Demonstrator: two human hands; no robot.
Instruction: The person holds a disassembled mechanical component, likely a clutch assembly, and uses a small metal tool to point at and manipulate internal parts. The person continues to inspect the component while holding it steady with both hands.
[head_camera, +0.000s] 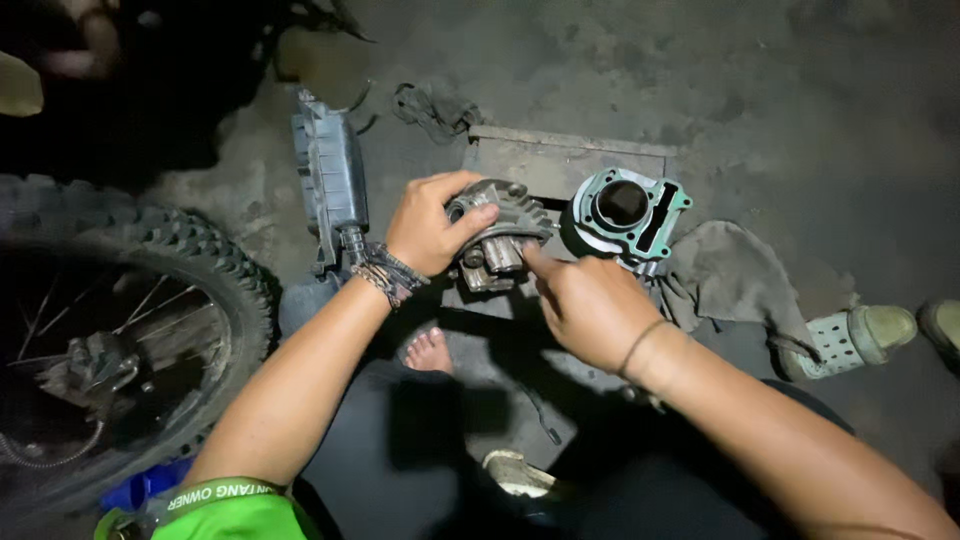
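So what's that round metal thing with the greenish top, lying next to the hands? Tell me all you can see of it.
The cylinder block is a squat grey metal casting with one wide dark round bore through its middle and a narrow slot-shaped opening beside it. A pale green gasket with small holes at the corners covers its upper face. It sits tilted, bore towards the camera, on a dirty slab, beside a grey rag. Neither hand touches it; the right hand is nearest, and the left hand grips a separate finned part.

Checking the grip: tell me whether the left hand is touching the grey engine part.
Touching. The head view shows the left hand with fingers wrapped over the grey engine part.
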